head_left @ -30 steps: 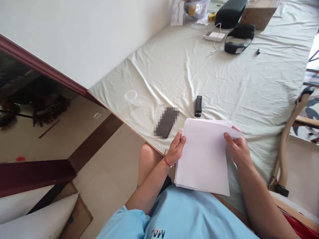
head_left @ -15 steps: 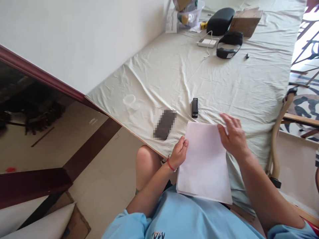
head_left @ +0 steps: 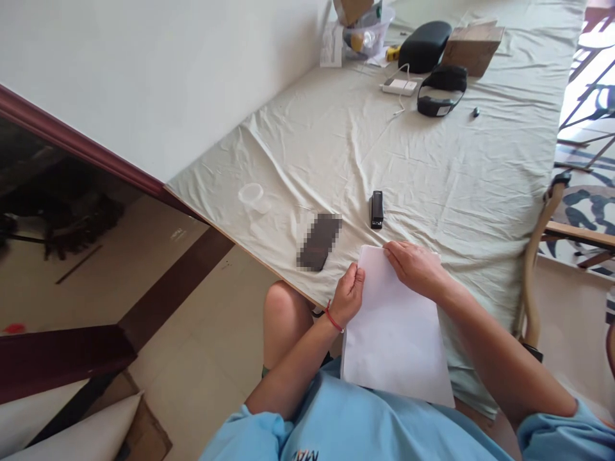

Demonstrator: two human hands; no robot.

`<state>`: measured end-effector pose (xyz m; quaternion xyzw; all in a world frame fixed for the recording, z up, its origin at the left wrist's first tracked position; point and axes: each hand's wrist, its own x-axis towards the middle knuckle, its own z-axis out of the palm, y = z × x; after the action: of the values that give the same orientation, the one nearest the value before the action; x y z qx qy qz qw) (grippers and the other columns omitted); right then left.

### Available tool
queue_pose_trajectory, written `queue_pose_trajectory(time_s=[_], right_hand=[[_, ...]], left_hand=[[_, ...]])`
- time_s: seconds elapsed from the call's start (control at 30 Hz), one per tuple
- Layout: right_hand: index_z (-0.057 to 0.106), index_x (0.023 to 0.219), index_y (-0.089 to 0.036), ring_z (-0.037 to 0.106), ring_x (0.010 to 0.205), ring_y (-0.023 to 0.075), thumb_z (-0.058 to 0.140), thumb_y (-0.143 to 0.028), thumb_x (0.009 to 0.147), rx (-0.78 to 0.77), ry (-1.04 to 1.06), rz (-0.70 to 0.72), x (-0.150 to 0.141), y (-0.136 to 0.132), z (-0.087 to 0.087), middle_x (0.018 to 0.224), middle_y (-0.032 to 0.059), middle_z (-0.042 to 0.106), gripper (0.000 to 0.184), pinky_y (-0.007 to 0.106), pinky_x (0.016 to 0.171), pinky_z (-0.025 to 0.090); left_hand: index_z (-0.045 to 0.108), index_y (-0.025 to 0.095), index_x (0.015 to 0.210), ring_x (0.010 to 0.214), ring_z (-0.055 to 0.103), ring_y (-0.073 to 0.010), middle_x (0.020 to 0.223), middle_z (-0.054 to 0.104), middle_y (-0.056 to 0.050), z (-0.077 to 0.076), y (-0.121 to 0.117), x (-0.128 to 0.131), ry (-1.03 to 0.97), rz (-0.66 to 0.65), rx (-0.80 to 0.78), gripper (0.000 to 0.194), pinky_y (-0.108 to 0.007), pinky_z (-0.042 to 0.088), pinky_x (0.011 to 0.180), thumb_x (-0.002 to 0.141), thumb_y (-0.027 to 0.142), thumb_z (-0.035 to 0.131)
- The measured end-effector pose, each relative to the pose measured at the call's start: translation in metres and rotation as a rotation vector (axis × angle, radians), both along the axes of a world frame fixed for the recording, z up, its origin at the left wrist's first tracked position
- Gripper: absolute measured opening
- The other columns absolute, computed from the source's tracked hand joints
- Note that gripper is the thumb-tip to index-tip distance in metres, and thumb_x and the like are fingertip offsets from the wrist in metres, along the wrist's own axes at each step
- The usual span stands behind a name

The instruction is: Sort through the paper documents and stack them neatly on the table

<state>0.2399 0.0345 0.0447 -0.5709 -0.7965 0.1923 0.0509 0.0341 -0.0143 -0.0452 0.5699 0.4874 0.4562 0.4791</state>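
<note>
A stack of white paper (head_left: 396,339) lies at the table's near edge and reaches back to my blue shirt. My left hand (head_left: 349,296) is closed on its left edge, thumb on top. At the far edge of the sheets, my right hand (head_left: 416,266) has its fingers together and bent over the paper; its fingertips are partly hidden. Just beyond the stack stands a black stapler (head_left: 377,210). Left of it is a dark, blurred-out flat object (head_left: 319,243), which looks like a phone.
A clear plastic cup (head_left: 253,195) is near the left edge of the cloth-covered table (head_left: 307,160). Farther back are a black headset (head_left: 442,91), a white power bank with cable (head_left: 400,86), a black case (head_left: 425,46), a cardboard box (head_left: 473,50) and a plastic basket (head_left: 369,38). A chair arm (head_left: 533,275) borders the right.
My right hand has moved left from the upper right corner of the paper onto its far edge, and its fingers have closed there. My left hand keeps its grip.
</note>
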Motion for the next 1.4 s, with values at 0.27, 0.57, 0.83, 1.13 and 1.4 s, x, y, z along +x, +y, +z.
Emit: queue_pose_trajectory(time_s=[0.27, 0.57, 0.83, 1.13, 1.4], right_hand=[[0.061, 0.094, -0.023, 0.069, 0.086, 0.0259, 0.037, -0.033, 0.117, 0.01, 0.071, 0.098, 0.003, 0.003, -0.003, 0.09, 0.009, 0.072, 0.035, 0.035, 0.078, 0.044], [0.066, 0.154, -0.028, 0.054, 0.153, 0.0359, 0.045, -0.024, 0.116, 0.398, 0.105, 0.24, 0.002, 0.002, -0.009, 0.164, 0.0141, 0.063, 0.044, 0.06, 0.124, 0.046], [0.069, 0.148, -0.02, 0.06, 0.147, 0.033, 0.041, -0.031, 0.119, 0.336, 0.167, 0.259, 0.0, 0.01, -0.008, 0.145, 0.0144, 0.075, 0.042, 0.053, 0.121, 0.05], [0.072, 0.125, -0.02, 0.069, 0.119, 0.0342, 0.035, -0.036, 0.117, 0.095, 0.074, 0.1, 0.013, 0.022, -0.015, 0.118, 0.016, 0.081, 0.042, 0.048, 0.104, 0.048], [0.069, 0.096, -0.02, 0.068, 0.089, 0.0241, 0.039, -0.037, 0.116, -0.104, 0.028, 0.011, 0.025, 0.048, -0.018, 0.094, 0.0104, 0.075, 0.04, 0.033, 0.085, 0.048]], left_hand=[[0.058, 0.019, 0.104, 0.087, 0.059, -0.0295, 0.095, 0.061, -0.011, 0.006, 0.01, 0.008, 0.002, 0.007, -0.056, 0.083, -0.042, 0.046, 0.077, 0.107, 0.101, 0.044], [0.051, 0.022, 0.094, 0.07, 0.054, -0.0254, 0.078, 0.054, -0.004, 0.015, 0.024, 0.017, 0.081, -0.053, 0.06, 0.076, -0.039, 0.034, 0.067, 0.113, 0.095, 0.036], [0.043, 0.024, 0.088, 0.064, 0.046, -0.0236, 0.074, 0.047, -0.002, 0.016, 0.02, 0.018, 0.098, -0.056, 0.101, 0.073, -0.04, 0.028, 0.063, 0.116, 0.092, 0.034], [0.044, 0.024, 0.086, 0.068, 0.046, -0.0249, 0.075, 0.046, -0.004, 0.006, 0.028, 0.011, 0.107, 0.002, 0.072, 0.08, -0.039, 0.03, 0.067, 0.11, 0.099, 0.034], [0.041, 0.023, 0.083, 0.073, 0.046, -0.0227, 0.076, 0.046, -0.003, -0.016, 0.054, 0.006, 0.108, 0.046, -0.07, 0.054, -0.035, 0.031, 0.069, 0.117, 0.065, 0.042]])
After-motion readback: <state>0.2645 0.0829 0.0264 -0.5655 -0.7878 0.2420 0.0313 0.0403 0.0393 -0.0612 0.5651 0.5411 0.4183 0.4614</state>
